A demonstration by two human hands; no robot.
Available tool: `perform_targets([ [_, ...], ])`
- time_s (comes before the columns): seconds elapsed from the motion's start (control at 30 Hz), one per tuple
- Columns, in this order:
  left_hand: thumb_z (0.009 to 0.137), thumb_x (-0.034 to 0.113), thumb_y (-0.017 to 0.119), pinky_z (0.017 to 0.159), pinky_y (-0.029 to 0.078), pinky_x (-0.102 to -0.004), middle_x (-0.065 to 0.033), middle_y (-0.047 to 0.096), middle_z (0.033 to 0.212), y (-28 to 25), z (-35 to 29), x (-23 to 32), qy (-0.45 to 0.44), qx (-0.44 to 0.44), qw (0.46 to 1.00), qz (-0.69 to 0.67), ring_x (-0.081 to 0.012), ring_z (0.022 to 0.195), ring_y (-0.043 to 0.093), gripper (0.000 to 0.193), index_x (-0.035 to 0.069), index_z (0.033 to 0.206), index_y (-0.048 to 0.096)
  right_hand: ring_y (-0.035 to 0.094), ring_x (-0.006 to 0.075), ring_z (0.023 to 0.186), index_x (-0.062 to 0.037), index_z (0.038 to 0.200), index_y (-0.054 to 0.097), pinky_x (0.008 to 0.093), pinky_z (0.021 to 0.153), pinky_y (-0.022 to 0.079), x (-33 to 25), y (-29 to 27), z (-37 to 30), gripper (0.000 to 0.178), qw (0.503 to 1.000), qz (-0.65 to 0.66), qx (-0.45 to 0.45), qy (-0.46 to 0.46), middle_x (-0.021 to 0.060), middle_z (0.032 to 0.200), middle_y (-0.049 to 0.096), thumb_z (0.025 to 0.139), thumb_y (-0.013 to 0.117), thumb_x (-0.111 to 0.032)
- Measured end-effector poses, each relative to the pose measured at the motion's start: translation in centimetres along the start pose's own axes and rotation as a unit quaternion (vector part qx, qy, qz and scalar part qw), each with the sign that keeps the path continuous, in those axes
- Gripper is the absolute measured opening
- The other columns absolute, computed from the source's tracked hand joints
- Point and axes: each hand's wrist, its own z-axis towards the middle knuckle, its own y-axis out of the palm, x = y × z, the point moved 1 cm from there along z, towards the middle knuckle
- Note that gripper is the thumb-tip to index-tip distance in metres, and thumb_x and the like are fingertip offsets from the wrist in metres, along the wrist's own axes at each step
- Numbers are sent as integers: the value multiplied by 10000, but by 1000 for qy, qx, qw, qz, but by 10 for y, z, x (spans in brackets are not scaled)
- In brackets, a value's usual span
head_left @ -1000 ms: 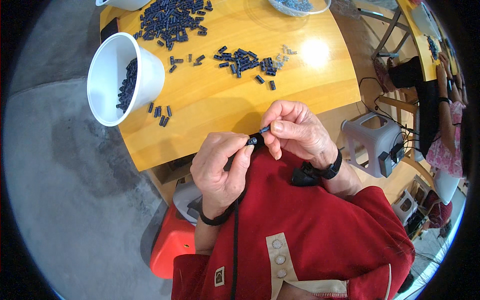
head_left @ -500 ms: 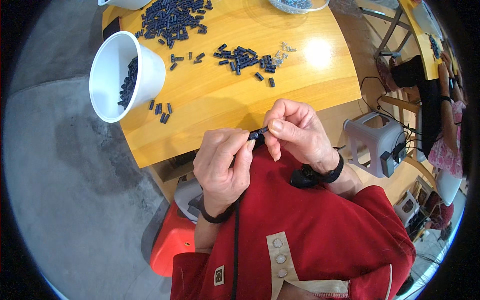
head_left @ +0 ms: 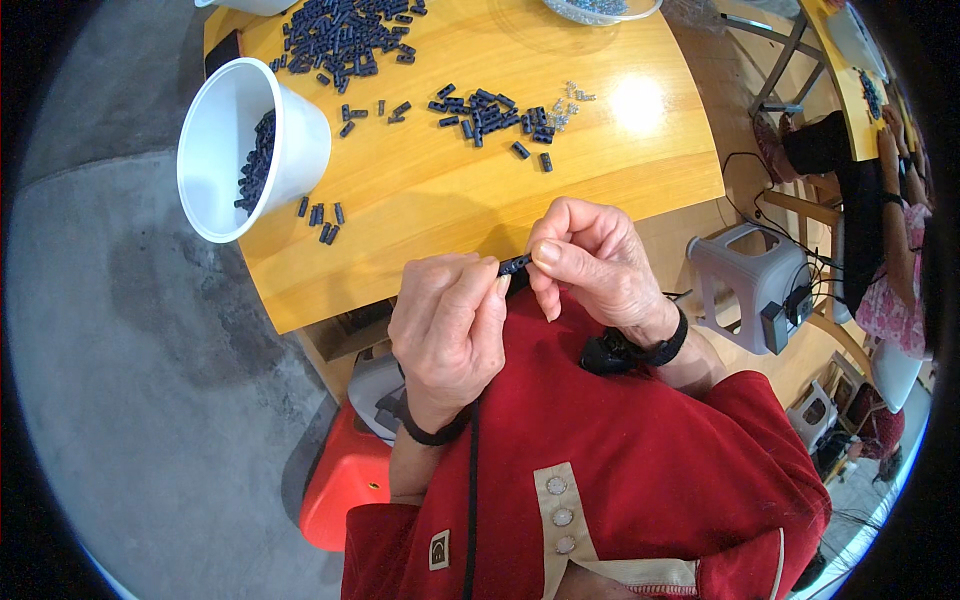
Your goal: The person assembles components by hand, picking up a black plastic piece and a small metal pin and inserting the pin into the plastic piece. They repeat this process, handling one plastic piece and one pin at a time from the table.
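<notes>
Just off the table's near edge, my left hand [head_left: 448,325] pinches a small black plastic part [head_left: 514,265] between thumb and forefinger. My right hand [head_left: 590,262] has its thumb and forefinger closed at the other end of that part; the fingertips hide what exactly sits there. On the table beyond my hands lies a loose cluster of similar black parts [head_left: 485,118], and right beside it is a little heap of small shiny metal pieces [head_left: 568,105].
A white tub [head_left: 305,130] holding black parts stands at the table's left edge, with several loose ones nearby. A big pile of black parts [head_left: 350,35] and a clear bowl [head_left: 600,12] lie farther back. A grey stool [head_left: 735,285] and another person [head_left: 880,190] are on the right.
The black part and my right fingertips have come slightly closer together, leaving less of the part showing between my hands. Otherwise the scene is the same.
</notes>
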Motion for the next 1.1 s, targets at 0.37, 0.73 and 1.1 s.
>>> perform_targets([
  [0.37, 751, -83, 681, 670, 516, -402, -148, 628, 854, 2, 3, 8, 44, -30, 993, 102, -325, 763, 626, 214, -16, 950, 642, 606, 88, 564, -29, 893, 605, 236, 497, 524, 7, 2, 0, 148, 999, -28, 17, 3, 49, 722, 649, 958, 635, -157],
  [0.73, 734, -28, 717, 675, 433, -395, -87, 590, 874, 1, 1, 1, 52, -24, 995, 78, -277, 749, 587, 307, 30, 1025, 639, 607, 99, 587, -27, 1033, 638, 242, 499, 512, 18, -22, 17, 283, 966, 194, -91, 142, 61, 802, 688, 950, 643, -297],
  [1.1, 712, -8, 728, 743, 441, -403, -90, 594, 939, 2, -3, 0, 19, -28, 999, 26, -292, 852, 604, 243, 32, 944, 669, 405, 57, 558, -39, 1068, 646, 212, 471, 323, 27, -20, 19, 284, 946, 204, -177, 181, -43, 684, 511, 900, 714, -258],
])
